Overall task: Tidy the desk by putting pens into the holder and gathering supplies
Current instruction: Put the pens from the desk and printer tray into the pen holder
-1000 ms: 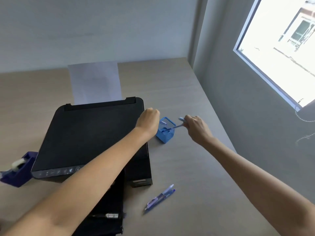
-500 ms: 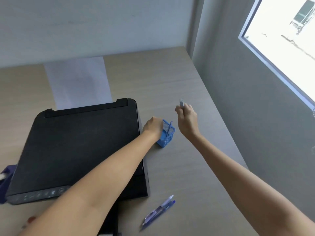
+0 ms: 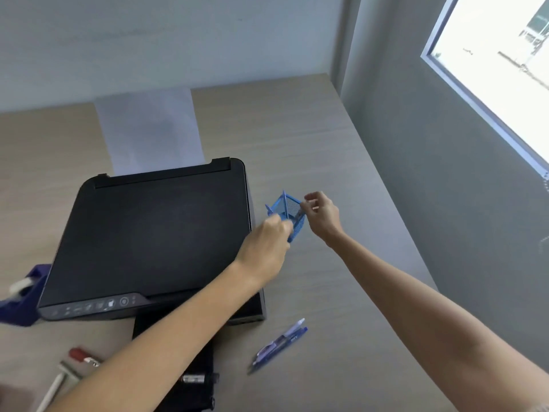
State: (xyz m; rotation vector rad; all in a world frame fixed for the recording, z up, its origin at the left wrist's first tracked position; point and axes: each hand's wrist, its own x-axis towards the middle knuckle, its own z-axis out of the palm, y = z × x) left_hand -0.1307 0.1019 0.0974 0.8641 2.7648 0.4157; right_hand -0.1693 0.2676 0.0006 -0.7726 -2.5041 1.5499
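A small blue mesh pen holder (image 3: 297,224) stands tilted on the desk just right of the printer. One blue pen (image 3: 284,203) sticks up inside it. My left hand (image 3: 267,248) grips the holder's near side. My right hand (image 3: 322,217) is at the holder's right rim, pinching a light grey pen (image 3: 301,214) whose tip points into the holder. Two blue pens (image 3: 279,343) lie side by side on the desk nearer to me. A red pen (image 3: 80,353) and a pale stick-like item (image 3: 56,385) lie at the lower left.
A black printer (image 3: 154,233) fills the desk's middle, with white paper (image 3: 148,129) behind it and a black pen (image 3: 193,377) on its front tray. A dark blue tape dispenser (image 3: 23,292) sits at the left. A grey wall (image 3: 445,203) borders the desk's right side.
My right hand came down from holding the pen upright and now angles it into the holder. My left hand shifted to the holder's near side and the holder tilted.
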